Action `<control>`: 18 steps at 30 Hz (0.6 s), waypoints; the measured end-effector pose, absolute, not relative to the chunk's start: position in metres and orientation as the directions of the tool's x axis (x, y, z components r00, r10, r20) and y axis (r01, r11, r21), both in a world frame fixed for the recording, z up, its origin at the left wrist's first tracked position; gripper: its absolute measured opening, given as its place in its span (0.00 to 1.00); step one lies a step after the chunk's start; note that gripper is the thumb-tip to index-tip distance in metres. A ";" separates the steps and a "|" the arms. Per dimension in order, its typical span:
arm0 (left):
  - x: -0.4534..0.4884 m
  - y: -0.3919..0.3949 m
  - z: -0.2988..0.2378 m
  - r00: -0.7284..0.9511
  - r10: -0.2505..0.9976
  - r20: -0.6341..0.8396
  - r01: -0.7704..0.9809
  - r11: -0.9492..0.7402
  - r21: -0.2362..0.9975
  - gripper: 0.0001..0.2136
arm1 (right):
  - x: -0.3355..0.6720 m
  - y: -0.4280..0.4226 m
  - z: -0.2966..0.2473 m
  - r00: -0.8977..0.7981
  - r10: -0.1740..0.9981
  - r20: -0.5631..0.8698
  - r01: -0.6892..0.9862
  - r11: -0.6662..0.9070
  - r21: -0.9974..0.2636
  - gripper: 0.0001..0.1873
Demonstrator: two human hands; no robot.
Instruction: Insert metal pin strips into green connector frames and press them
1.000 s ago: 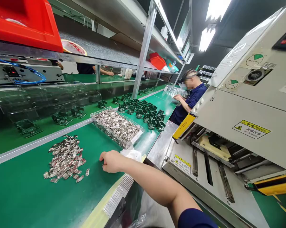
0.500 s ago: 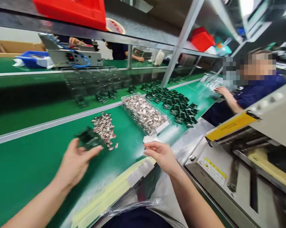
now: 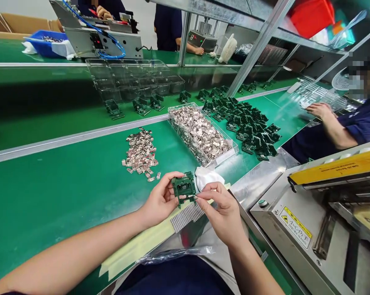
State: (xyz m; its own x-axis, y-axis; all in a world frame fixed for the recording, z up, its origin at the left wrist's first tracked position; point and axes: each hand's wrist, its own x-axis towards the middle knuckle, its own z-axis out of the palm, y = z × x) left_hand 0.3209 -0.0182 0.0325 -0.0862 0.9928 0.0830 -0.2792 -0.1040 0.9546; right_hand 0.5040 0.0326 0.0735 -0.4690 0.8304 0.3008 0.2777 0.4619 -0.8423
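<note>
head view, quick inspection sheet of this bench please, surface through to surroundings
surface: green mat, pale strip along its near edge.
things in hand: green plastic part held above the mat's near edge; loose pile of metal clips beyond it; clear tray full of the same clips further right.
clutter: white cloth by the tray; plastic bag at the lap; ribbed grey strip below the hands.
hands: left hand and right hand each pinch a side of the part.
cables: blue cable looped on the far fixture.
surroundings: heap of green parts; co-worker's hand; machine at right.
</note>
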 end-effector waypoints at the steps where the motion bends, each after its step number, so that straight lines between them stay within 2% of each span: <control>1: 0.321 -0.018 0.032 -0.081 0.993 0.083 -0.284 -0.103 0.953 0.21 | 0.500 0.032 0.074 -0.451 0.835 0.315 0.284 0.469 -0.836 0.04; 11: 0.325 -0.022 0.031 -0.011 0.993 0.118 -0.332 -0.115 0.936 0.19 | 0.487 0.028 0.068 -0.499 0.803 0.325 0.400 0.547 -0.735 0.06; 15: 0.325 -0.023 0.031 0.007 0.989 0.151 -0.290 -0.142 0.947 0.17 | 0.486 0.027 0.068 -0.486 0.808 0.334 0.420 0.551 -0.721 0.05; 18: 0.324 -0.024 0.029 -0.028 0.986 0.164 -0.187 -0.166 0.968 0.15 | 0.484 0.025 0.065 -0.449 0.835 0.317 0.408 0.507 -0.759 0.04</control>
State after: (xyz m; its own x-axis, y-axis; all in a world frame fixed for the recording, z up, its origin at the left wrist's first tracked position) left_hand 0.3242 -0.0236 0.0292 -0.0280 0.9861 0.1637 -0.1875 -0.1660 0.9681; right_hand 0.4845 0.0251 0.0648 -0.4492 0.8354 0.3167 0.4081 0.5072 -0.7591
